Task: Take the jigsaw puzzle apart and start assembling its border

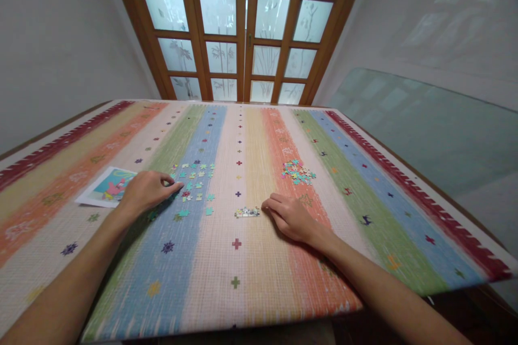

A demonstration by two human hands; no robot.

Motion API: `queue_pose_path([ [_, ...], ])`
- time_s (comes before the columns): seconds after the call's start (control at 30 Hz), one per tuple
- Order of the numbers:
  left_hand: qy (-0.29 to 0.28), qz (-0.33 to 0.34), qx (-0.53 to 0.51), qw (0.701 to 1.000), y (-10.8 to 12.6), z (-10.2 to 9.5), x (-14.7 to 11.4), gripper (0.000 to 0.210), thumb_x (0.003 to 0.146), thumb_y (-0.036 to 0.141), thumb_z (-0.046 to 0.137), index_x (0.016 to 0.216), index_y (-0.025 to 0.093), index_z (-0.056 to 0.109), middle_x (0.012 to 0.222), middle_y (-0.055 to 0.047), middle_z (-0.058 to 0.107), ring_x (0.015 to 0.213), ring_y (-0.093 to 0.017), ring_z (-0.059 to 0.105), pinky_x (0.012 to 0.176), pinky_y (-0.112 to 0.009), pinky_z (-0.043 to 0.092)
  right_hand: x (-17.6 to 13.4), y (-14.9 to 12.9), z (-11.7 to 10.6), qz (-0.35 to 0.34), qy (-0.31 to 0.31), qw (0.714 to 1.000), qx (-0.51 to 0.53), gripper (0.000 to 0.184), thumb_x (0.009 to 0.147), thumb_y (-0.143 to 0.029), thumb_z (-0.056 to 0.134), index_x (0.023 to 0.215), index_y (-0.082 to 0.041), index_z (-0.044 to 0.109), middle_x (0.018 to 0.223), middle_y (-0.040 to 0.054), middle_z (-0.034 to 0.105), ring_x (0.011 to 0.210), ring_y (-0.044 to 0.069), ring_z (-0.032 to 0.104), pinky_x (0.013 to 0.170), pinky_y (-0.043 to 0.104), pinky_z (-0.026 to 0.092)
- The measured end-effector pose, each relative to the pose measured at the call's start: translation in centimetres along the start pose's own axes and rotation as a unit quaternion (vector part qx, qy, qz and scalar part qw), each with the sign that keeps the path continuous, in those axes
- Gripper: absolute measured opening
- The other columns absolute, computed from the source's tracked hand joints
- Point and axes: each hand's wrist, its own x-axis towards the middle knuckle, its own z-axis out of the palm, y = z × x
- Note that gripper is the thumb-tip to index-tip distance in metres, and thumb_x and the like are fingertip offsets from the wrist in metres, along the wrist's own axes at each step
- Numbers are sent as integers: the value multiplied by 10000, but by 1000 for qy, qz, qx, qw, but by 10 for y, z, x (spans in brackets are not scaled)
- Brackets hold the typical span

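My left hand [149, 190] is over the left side of the table, thumb and forefinger pinched together. Whether a piece sits between them is too small to tell. Just right of its fingertips lie loose teal jigsaw pieces [198, 185], spread in rough rows. A printed picture [111, 186] with a pink cartoon figure lies partly behind this hand. My right hand [292, 216] rests on the cloth with its fingers curled together, and anything in them is hidden. Near its fingertips is a short joined strip of puzzle [246, 212]. Beyond this hand is a heap of mixed jigsaw pieces [298, 172].
A striped, patterned tablecloth [216, 280] covers the large table. Its front edge is close to me. Wooden doors with frosted panes [220, 13] stand at the far end, and a pale greenish panel [429, 135] leans by the right wall.
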Motion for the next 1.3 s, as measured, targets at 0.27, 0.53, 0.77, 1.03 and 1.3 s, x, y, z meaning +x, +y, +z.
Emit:
queue_pose_path([
  [0.27,-13,-7,-30,999,-4,0,3,422,799,559,554,746,198,767,685,-128,735,674,-308,683,612,-349,391,-2,0,1,-19,3,999,-26,214,923,-93,441,927,-168,642,842,77,631,678,171,498,647,294,340],
  [0.53,-57,-30,26,998,1,0,2,463,865,531,526,881,159,802,864,-170,781,817,-331,710,668,-351,414,-3,1,5,-40,21,998,-39,212,929,-85,438,914,-162,635,823,63,616,667,161,475,632,286,313],
  [0.77,-43,-37,-24,998,0,-1,2,400,821,491,570,852,165,800,754,-137,748,730,-313,688,673,-345,411,-3,2,6,-42,24,998,-45,209,920,-81,448,913,-167,638,813,54,606,639,156,460,613,293,296],
  [1.03,-30,-65,-75,995,-1,0,3,403,706,531,578,777,178,760,543,-38,599,584,-253,593,590,-314,339,-2,3,6,-59,45,997,-24,225,917,-76,438,921,-167,644,800,50,610,648,156,485,611,283,318],
  [1.3,-15,-48,-146,988,-4,5,4,353,659,525,633,778,196,679,520,20,538,538,-204,537,566,-291,345,-2,2,4,-67,55,996,-27,235,951,-94,429,920,-158,652,795,52,610,645,152,495,618,282,322],
])
